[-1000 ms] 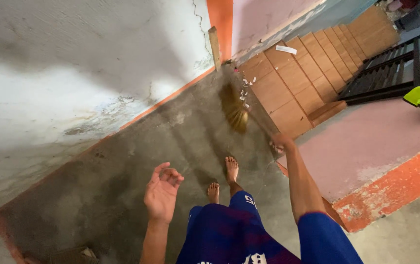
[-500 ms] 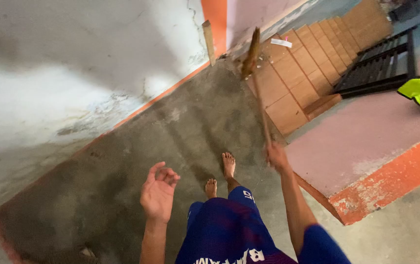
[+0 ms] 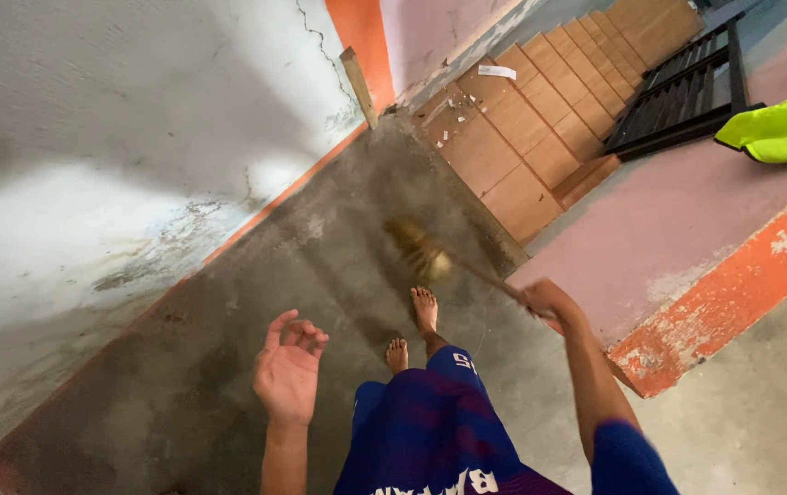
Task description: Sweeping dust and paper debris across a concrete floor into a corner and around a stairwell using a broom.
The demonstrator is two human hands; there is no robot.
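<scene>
My right hand (image 3: 547, 301) grips the thin handle of a short straw broom (image 3: 423, 252). Its blurred golden head hangs low over the grey concrete landing (image 3: 320, 275), just ahead of my bare feet (image 3: 423, 310). My left hand (image 3: 287, 368) floats palm up at my left side, fingers loosely curled and holding nothing. Small white paper scraps (image 3: 453, 117) lie on the top brown tiled step (image 3: 467, 137), beyond the broom.
Brown tiled stairs (image 3: 558, 92) descend to the upper right beside a black metal railing (image 3: 677, 92). A pink and orange low wall (image 3: 705, 266) borders my right. A stained white wall (image 3: 118, 137) lines the left. A wooden stick (image 3: 357, 84) leans in the corner. Yellow-green cloth (image 3: 783, 128) lies at right.
The broom head swung from the stair edge up and forward, then back down close to my feet. My right hand moved with it. My left hand stayed nearly still.
</scene>
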